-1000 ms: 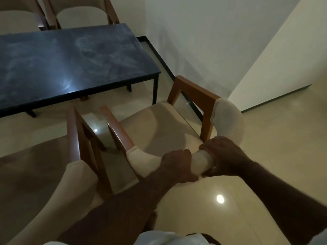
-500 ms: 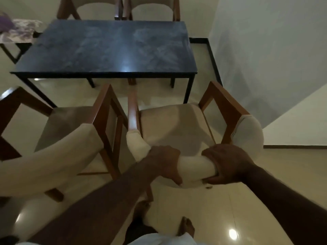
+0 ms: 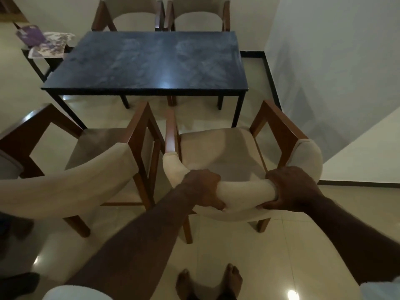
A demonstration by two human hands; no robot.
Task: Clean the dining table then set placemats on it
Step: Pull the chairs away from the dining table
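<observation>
Both hands, left hand (image 3: 201,187) and right hand (image 3: 292,188), grip the chair (image 3: 244,191) back with curled fingers, near the dark tabletop (image 3: 147,61).

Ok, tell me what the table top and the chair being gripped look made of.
Table top: dark stone or stone-look slab, polished, going by the mottled veining and light glare. Chair backrest: beige fabric over padding, matte, dented under the left hand. Chair arms: reddish-brown wood with a soft sheen.
</observation>
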